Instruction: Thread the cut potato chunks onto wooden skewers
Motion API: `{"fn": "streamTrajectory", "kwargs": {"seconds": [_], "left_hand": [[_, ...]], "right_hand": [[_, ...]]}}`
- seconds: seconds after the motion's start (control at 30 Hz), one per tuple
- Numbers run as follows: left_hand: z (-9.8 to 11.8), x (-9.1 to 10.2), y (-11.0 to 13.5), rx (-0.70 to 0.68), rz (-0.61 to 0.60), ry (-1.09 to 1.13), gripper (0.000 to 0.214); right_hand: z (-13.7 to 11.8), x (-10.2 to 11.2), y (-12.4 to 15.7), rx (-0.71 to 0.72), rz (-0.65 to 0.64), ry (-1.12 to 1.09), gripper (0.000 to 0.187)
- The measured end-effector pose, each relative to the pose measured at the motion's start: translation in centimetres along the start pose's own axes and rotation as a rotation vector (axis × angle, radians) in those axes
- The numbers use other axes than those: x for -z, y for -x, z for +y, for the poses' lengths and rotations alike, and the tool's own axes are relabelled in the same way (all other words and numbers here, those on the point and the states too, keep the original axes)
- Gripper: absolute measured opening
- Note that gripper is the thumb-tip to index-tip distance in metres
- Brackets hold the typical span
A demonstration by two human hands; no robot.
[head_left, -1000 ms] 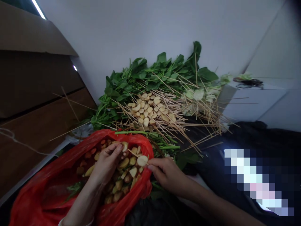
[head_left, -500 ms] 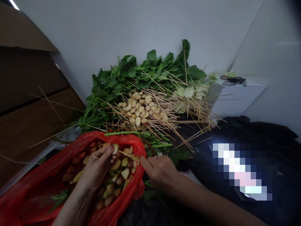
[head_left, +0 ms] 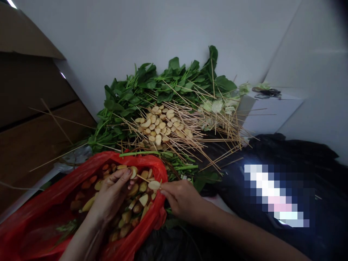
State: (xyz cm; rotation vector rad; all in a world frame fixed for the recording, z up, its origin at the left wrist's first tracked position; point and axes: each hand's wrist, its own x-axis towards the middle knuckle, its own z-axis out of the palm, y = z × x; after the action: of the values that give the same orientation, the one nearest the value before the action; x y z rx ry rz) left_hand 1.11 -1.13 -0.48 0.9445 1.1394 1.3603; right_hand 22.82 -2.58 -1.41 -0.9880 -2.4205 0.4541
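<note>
My left hand (head_left: 112, 188) is closed, its thumb and fingers pinching a pale potato slice (head_left: 133, 172) above the red plastic bag (head_left: 89, 163). A thin wooden skewer (head_left: 143, 178) runs from that slice toward my right hand (head_left: 181, 197). Near the right fingertips, a second potato slice (head_left: 154, 185) is on the skewer, its flat face turned up. My right hand is closed around the skewer's end, which its fingers mostly hide. Cut potato pieces (head_left: 126, 217) fill the bag below both hands.
Behind the bag lie skewered potato slices (head_left: 157, 125) with their sticks spread rightward. Leafy green stems (head_left: 122, 94) line the wall, and skewered cabbage pieces (head_left: 216, 106) lie to the right. A black plastic sheet (head_left: 299, 152) and a brightly lit, pixelated patch are at the right.
My right hand has turned and its fingers have closed at the skewer's end. The slice beside them now shows its flat face. My left hand keeps its pinch in nearly the same place.
</note>
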Motion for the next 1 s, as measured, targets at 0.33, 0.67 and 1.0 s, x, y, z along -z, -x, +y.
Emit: {"fn": "streamTrajectory", "kwargs": {"seconds": [0.33, 0.67, 1.0], "left_hand": [[0.03, -0.36, 0.18, 0.017, 0.045, -0.038, 0.030], [-0.29, -0.53, 0.16, 0.052, 0.091, 0.004, 0.032], [0.03, -0.53, 0.00, -0.054, 0.161, 0.074, 0.033]], "right_hand": [[-0.41, -0.09, 0.07, -0.072, -0.016, -0.063, 0.029], [-0.21, -0.39, 0.22, -0.048, 0.009, -0.080, 0.026], [-0.47, -0.03, 0.30, -0.117, 0.021, -0.224, 0.022]]}}
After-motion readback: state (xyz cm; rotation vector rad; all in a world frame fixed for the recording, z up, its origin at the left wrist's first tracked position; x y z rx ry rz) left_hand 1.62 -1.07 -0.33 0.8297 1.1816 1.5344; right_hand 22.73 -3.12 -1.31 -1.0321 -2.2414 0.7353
